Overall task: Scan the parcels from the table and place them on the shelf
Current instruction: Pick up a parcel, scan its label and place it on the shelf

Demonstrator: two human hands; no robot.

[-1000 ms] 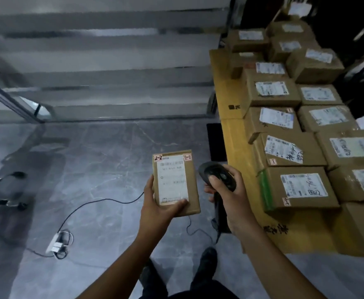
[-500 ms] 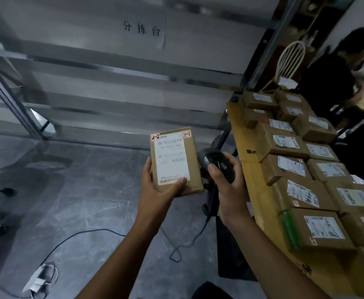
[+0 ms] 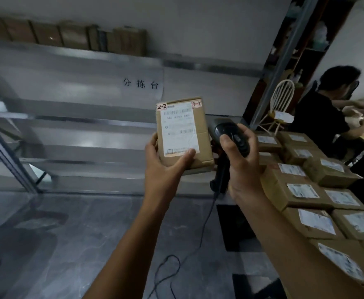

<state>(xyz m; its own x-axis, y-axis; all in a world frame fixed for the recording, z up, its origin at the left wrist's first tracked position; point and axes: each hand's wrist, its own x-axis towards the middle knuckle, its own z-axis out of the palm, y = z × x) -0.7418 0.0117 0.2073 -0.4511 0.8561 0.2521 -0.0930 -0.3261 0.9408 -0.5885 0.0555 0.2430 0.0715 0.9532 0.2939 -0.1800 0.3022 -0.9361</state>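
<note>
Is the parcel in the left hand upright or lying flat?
Upright: the left hand grips the parcel at its lower end, its label facing the camera, barcode at the top.

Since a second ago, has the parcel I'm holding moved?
Yes: the parcel rose forward along the row of boxes, from beside its near end to level with its far end.

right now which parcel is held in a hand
The brown parcel gripped by the left hand, upright beside the scanner in the right hand, 2-2 stickers on its top corners. The other parcels lie label-up in rows at the right.
</note>
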